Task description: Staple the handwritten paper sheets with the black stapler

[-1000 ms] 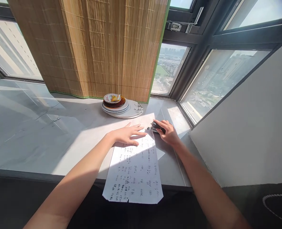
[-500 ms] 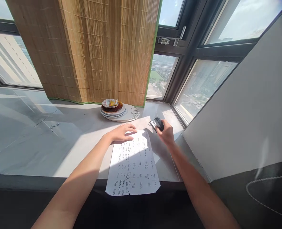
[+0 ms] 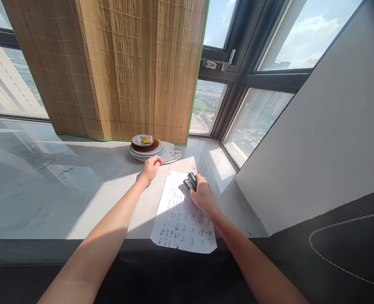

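Note:
My right hand [image 3: 203, 195] is closed around a black stapler [image 3: 191, 180], whose front end lies over the upper right part of a handwritten sheet of paper [image 3: 174, 211]. The sheet's lower end hangs past the sill's front edge. My left hand [image 3: 150, 169] is off the paper, to its upper left, just in front of a stack of plates [image 3: 147, 151]. Its fingers are curled with the tips together; anything between them is too small to make out.
A wrapped yellow item [image 3: 147, 139] lies on the top plate. Small staple-like bits [image 3: 66, 170] lie on the left of the stone sill [image 3: 92, 181]. Behind hangs a bamboo blind [image 3: 126, 76]. A white wall [image 3: 301, 139] slants along the right beside the windows.
My left hand has lifted off the paper and moved left toward the plates, its fingers drawing together. My right hand has brought the stapler left and nearer, over the sheet. The view has shifted slightly.

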Demonstrator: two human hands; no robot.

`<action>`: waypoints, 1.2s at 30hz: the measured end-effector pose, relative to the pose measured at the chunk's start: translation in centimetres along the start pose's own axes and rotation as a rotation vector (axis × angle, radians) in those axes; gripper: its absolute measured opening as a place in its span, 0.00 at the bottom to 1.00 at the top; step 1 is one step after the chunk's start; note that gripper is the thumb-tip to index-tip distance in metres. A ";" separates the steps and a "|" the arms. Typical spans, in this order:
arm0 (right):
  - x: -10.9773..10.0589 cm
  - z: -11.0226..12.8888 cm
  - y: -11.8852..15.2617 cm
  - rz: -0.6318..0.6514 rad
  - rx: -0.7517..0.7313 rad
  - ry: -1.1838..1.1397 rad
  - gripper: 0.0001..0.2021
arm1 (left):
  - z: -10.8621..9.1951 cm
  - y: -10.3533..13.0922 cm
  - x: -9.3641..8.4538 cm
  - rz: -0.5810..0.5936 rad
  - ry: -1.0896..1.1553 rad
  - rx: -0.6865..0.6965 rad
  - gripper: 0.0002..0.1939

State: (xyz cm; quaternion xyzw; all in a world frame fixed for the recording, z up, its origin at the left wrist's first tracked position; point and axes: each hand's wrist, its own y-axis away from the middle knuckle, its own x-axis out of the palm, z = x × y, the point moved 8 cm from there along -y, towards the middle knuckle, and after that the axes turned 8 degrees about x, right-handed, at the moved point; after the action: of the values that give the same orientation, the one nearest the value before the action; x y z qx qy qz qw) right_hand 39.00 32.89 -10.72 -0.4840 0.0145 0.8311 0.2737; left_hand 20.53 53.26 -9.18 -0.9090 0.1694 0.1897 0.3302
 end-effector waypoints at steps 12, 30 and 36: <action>2.2 -3.0 -10.1 0.064 -0.135 0.099 0.20 | 0.5 -0.1 -2.1 -0.210 0.049 -0.055 0.08; 13.6 15.5 -3.7 0.327 -0.529 0.176 0.19 | 6.6 5.3 -15.8 -0.391 -0.279 -0.355 0.11; 16.3 19.3 -3.7 0.362 -0.617 0.143 0.21 | 10.2 8.2 -17.9 -0.418 0.028 -0.380 0.11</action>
State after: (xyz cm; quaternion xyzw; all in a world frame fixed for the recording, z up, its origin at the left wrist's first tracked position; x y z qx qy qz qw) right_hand 19.10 48.77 -12.78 -0.5904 -0.1326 0.7952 -0.0385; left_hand -1.00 57.36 -12.64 -0.9724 -0.0557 0.1333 0.1835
